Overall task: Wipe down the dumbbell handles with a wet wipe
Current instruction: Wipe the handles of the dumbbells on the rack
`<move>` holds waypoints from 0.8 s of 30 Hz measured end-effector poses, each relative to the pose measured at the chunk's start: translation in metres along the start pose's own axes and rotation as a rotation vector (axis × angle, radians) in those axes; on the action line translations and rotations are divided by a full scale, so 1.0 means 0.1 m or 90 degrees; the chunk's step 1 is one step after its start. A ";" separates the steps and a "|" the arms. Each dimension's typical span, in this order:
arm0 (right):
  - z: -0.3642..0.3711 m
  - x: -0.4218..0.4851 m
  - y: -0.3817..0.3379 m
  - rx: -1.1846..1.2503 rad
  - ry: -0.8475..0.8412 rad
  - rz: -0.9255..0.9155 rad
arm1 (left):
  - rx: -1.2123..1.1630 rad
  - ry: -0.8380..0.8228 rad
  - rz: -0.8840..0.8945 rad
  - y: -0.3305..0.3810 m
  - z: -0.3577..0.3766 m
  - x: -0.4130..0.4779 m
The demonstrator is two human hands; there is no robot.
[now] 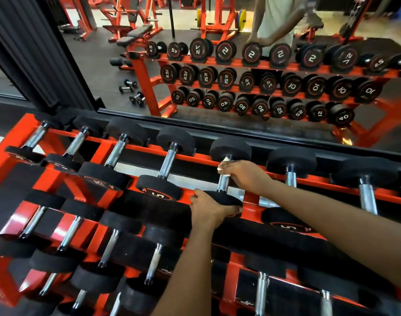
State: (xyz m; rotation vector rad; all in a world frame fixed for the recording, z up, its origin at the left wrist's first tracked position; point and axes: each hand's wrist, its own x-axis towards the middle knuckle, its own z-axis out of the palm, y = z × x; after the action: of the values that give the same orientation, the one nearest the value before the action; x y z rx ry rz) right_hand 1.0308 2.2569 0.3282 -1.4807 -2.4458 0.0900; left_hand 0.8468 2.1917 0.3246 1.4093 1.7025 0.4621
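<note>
On the top tier of the red dumbbell rack (249,202), wraps the right hand (242,175) round the upper part of a knurled steel handle (223,184), pinching the white wet wipe (224,162) against the metal. Shows only a crumpled corner of the wipe above the knuckles. Steadies the same dumbbell with the left hand (208,208), fingers curled over the rim of the near rubber head (224,199). Leaves the lower stretch of the handle bare between the two hands. Has the far head (230,148) resting toward the rear rail, just below the wall mirror (217,37).

Flanked by like dumbbells with bare handles, one just to the left (169,161) and one to the right (291,179). Set above two lower tiers of further dumbbells.

Could roll the dumbbell off its rests if twisted hard with the wipe while the left hand slackens, and could then drop it onto the tier beneath or nip fingers against a rail. Could miss the underside and lower end of the handle, since the wipe covers only the upper part. Could snag or tear the wipe on the knurling and leave shreds in the grooves. Could skip or repeat a handle among so many alike; cannot tell from here which are already wiped.
</note>
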 end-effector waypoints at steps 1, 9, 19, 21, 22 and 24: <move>0.01 -0.01 0.00 0.012 0.012 0.027 | -0.002 0.002 0.002 0.00 0.00 0.00; -0.04 0.02 0.02 0.078 -0.066 -0.065 | 0.000 0.002 0.003 0.00 0.01 0.00; -0.04 0.10 -0.06 -0.006 -0.095 -0.092 | -0.001 0.001 0.007 -0.01 0.01 0.00; -0.03 0.17 0.04 -0.045 -0.021 0.013 | -0.003 0.003 0.007 -0.01 0.00 0.00; -0.01 0.18 0.04 -0.067 -0.017 0.032 | -0.006 0.003 0.007 -0.01 0.01 0.00; 0.04 0.18 -0.07 -0.115 -0.073 -0.043 | -0.007 0.004 0.007 -0.01 0.01 -0.01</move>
State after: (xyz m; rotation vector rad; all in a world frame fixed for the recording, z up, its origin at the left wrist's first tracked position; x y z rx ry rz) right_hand 1.0156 2.2698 0.3291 -1.5021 -2.6547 -0.0639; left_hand 0.8471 2.1908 0.3238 1.4118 1.6946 0.4820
